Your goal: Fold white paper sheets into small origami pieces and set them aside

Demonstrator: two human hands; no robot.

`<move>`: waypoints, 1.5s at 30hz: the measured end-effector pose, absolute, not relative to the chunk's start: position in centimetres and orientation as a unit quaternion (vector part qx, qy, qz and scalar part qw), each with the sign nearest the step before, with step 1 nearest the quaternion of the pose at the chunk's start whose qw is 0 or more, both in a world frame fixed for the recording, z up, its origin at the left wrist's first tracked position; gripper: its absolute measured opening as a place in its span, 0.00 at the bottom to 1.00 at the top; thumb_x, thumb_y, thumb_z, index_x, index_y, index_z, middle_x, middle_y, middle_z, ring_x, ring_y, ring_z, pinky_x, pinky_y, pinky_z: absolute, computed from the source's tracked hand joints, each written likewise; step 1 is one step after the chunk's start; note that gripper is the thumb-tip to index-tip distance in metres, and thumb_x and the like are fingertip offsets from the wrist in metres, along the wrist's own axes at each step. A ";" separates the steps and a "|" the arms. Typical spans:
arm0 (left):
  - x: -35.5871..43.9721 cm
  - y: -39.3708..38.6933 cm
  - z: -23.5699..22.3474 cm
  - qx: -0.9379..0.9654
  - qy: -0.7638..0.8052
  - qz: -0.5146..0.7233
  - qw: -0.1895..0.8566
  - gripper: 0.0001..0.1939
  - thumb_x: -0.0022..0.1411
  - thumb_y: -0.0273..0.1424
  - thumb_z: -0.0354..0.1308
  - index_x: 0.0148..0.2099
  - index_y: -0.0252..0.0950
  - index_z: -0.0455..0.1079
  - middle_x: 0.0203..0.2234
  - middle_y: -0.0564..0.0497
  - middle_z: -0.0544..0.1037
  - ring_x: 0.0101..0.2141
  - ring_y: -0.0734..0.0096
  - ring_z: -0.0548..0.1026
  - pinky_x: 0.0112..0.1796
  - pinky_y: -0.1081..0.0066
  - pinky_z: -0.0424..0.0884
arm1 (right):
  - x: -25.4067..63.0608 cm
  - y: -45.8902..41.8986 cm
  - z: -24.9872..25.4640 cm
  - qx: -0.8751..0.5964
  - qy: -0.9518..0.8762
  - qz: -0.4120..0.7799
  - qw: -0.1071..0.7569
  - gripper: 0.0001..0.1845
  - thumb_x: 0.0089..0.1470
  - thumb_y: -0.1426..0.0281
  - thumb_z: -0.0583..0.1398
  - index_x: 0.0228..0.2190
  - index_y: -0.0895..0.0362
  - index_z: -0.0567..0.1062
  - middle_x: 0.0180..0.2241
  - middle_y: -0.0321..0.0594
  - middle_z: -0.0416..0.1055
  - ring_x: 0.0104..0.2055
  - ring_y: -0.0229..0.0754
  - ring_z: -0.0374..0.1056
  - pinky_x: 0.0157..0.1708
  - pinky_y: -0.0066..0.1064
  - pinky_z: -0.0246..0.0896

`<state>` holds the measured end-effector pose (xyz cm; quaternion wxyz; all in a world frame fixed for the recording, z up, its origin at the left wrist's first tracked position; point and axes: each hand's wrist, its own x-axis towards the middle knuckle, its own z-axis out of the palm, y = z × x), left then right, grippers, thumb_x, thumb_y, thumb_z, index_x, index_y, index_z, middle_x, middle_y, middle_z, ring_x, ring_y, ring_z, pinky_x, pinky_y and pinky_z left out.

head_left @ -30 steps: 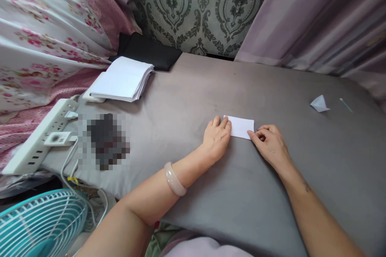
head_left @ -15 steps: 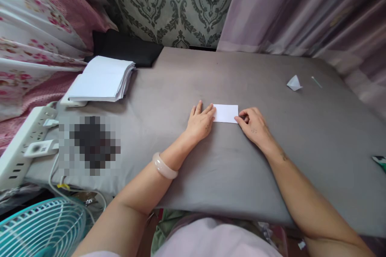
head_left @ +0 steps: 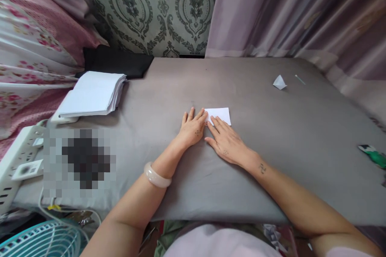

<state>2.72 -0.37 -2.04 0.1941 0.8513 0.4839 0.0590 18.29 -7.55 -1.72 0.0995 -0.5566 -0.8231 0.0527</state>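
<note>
A small folded white paper [head_left: 221,115] lies flat on the grey cloth-covered table [head_left: 169,92] in front of me. The fingers of my left hand [head_left: 193,128] are spread and rest on the paper's left end. My right hand [head_left: 226,139] lies flat, with its fingertips on the paper's near edge close to my left fingers. Neither hand grips anything. Part of the paper's left end and lower edge is hidden under my fingers.
A stack of white paper [head_left: 93,93] sits at the left, by a black folded item [head_left: 117,61]. A white power strip [head_left: 21,156] and a teal fan [head_left: 45,241] are nearer. To the right are a folded paper piece [head_left: 280,82], a thin stick [head_left: 300,79] and a green object [head_left: 374,156].
My right hand has let go of the paper's right edge and moved left, flattening onto its near edge. My left hand stays on the left end. The whole view has shifted slightly.
</note>
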 end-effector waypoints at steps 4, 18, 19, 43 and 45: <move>2.5 -0.2 -2.2 0.843 0.490 0.058 0.212 0.26 0.69 0.33 0.40 0.68 0.43 0.52 0.67 0.55 0.52 0.68 0.49 0.41 0.63 0.42 0.41 | 18.2 -7.7 -1.3 -0.576 -0.812 0.042 0.085 0.37 0.64 0.54 0.44 0.61 0.72 0.61 0.65 0.63 0.50 0.68 0.57 0.43 0.65 0.49 0.44; 2.1 -0.2 -1.5 0.819 0.504 0.080 0.264 0.27 0.68 0.33 0.45 0.67 0.43 0.53 0.67 0.54 0.53 0.68 0.53 0.39 0.63 0.44 0.36 | 18.2 -8.7 0.8 -0.688 -0.723 0.019 -0.052 0.36 0.65 0.58 0.45 0.59 0.78 0.61 0.62 0.66 0.56 0.64 0.58 0.55 0.58 0.43 0.55; 2.0 -0.2 -1.4 0.815 0.505 0.086 0.271 0.27 0.67 0.32 0.46 0.67 0.42 0.53 0.67 0.53 0.53 0.68 0.55 0.40 0.64 0.45 0.36 | 18.3 -8.7 0.9 -0.692 -0.720 0.018 -0.051 0.35 0.65 0.59 0.44 0.58 0.77 0.62 0.62 0.65 0.57 0.63 0.57 0.56 0.57 0.43 0.56; 2.3 -0.7 -1.0 0.834 0.435 0.296 0.166 0.03 0.60 0.27 0.57 0.37 0.38 0.71 0.44 0.49 0.74 0.47 0.66 0.69 0.51 0.62 0.60 | 22.0 -6.4 -0.1 -0.644 -0.695 -0.092 0.307 0.32 0.57 0.65 0.58 0.59 0.63 0.58 0.56 0.60 0.58 0.58 0.57 0.57 0.51 0.46 0.58; 2.2 -1.0 -0.7 0.867 0.392 0.291 0.102 0.06 0.64 0.26 0.52 0.39 0.38 0.70 0.42 0.49 0.76 0.45 0.67 0.69 0.50 0.63 0.59 | 22.1 -6.4 0.2 -0.616 -0.711 -0.113 0.321 0.27 0.58 0.68 0.56 0.58 0.60 0.62 0.56 0.57 0.59 0.58 0.56 0.56 0.54 0.47 0.55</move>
